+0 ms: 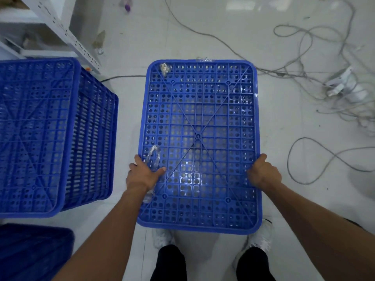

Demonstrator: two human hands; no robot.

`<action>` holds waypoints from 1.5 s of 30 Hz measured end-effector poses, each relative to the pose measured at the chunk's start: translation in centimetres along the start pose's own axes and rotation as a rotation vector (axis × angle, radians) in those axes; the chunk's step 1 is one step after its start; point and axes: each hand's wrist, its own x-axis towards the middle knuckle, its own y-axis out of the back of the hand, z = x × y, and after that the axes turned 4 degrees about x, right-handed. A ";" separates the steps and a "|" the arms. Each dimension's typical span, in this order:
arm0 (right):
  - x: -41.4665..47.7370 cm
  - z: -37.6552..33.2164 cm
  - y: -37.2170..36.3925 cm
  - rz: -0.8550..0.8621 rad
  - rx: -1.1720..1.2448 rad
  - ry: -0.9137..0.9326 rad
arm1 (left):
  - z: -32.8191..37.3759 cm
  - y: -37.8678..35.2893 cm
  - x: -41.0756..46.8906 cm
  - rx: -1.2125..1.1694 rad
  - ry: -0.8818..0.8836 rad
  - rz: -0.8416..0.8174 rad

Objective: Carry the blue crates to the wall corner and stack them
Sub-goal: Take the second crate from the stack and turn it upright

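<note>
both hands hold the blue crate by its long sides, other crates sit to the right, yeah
No: the head view shows the other crates on the left, not right. The left hand and right hand do hold the blue crate by its long sides.

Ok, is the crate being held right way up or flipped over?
Flipped over: the crate shows its ribbed, perforated base with diagonal braces facing up, with the left hand and right hand gripping its side edges.

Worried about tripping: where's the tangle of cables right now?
Head view, right side: the cables sprawl on the floor, right of the held crate.
</note>
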 end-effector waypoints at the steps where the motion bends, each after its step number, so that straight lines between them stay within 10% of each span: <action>1: 0.4 1.1 0.3 0.007 -0.012 -0.005 | 0.7 -0.5 -0.3 -0.002 -0.008 0.001; 27: 4.2 15.5 8.8 0.173 0.211 -0.101 | 12.8 -6.4 -5.4 0.111 -0.229 -0.124; 45: -10.8 -0.4 10.8 0.214 0.439 0.264 | 16.0 1.1 -19.5 -0.144 -0.653 -0.053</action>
